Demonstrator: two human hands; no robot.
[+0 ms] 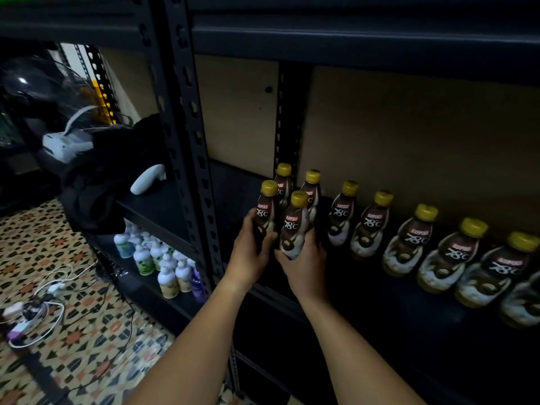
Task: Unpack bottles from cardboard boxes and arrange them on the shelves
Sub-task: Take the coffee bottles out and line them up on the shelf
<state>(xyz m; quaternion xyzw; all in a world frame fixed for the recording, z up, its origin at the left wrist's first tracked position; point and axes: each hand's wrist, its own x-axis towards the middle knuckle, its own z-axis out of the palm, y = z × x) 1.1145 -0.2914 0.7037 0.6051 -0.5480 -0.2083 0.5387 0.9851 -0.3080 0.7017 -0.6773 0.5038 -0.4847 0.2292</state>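
Brown coffee bottles with yellow caps stand on a black metal shelf (380,311). My left hand (252,247) grips the base of one bottle (266,211) at the left end. My right hand (304,258) grips another bottle (293,226) beside it. Two more bottles (311,188) stand just behind these, close to the back panel. A row of several like bottles (409,238) runs along the shelf to the right, toward the frame's edge. No cardboard box is in view.
A black perforated upright (193,147) stands left of my hands. The neighbouring rack holds dark cloth (117,171), a white handle-shaped object (147,179) and, lower down, small white bottles (157,258). Cables and a power strip (38,314) lie on the patterned tile floor.
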